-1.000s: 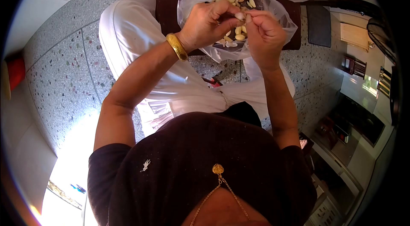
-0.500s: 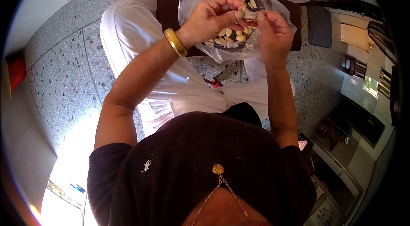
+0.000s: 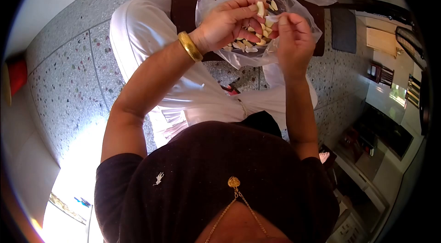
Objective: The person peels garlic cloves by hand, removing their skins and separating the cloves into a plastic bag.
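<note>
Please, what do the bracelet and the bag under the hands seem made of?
Bracelet: shiny gold-coloured metal, judging by its bright yellow glints; solid gold or plating, I cannot tell. Bag: probably thin, glossy plastic film, since it is translucent and wrinkled.

The torso was covered by a dark, near-black top (image 3: 220,155) with short sleeves (image 3: 120,174), flecked with tiny pale specks. A small white figure-shaped motif (image 3: 158,178) was set on its left chest. A fine gold-coloured chain (image 3: 245,205) was worn at the open neckline, joined to a rounded, ornate pendant (image 3: 234,182). The legs were clothed in loose white trousers (image 3: 138,36), and a broad gold-coloured bangle (image 3: 189,46) was worn above the left hand (image 3: 227,22).
</note>
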Motion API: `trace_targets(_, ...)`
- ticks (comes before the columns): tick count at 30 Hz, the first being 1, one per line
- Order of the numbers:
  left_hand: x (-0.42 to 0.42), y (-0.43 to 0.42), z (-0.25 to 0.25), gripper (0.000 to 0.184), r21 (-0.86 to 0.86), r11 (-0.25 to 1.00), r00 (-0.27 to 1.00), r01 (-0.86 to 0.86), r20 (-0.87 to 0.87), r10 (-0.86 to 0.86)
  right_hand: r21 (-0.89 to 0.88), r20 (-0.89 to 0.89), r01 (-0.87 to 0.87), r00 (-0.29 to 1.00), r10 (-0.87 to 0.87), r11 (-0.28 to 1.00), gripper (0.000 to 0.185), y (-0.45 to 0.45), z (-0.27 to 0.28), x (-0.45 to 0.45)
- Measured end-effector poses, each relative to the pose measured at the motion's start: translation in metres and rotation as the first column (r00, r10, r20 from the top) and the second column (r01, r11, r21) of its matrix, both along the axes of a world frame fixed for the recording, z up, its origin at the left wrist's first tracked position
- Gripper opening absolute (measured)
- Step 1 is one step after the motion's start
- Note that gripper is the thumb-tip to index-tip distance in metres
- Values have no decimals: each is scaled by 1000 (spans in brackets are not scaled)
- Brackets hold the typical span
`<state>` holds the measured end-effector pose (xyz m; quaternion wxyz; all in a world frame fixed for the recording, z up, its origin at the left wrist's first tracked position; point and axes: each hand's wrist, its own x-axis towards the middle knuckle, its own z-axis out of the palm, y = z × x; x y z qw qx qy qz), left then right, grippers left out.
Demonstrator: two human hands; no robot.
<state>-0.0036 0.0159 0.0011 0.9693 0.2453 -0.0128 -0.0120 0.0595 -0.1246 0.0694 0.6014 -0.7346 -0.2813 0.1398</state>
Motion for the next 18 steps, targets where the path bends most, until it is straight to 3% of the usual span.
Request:
trace_targets(3, -1, -7, 5, 28, 256, 964, 997, -76, 0, 78, 6, 28, 31, 999, -31, 999, 10, 1, -3, 9)
trace_targets(7, -2, -10, 7, 33, 440, 886, 989, -146, 64, 131, 29, 69, -20, 997, 18, 999, 12, 4, -7, 8)
trace_targets(12, -2, -13, 2, 34, 597, 752, 960, -278, 150, 236, 43, 114, -66, 992, 61, 997, 13, 6, -11, 8)
trace_targets(18, -3, -17, 3, 33, 628, 715, 948, -307, 136, 288, 59, 203, -38, 979, 25, 998, 6, 7, -16, 11)
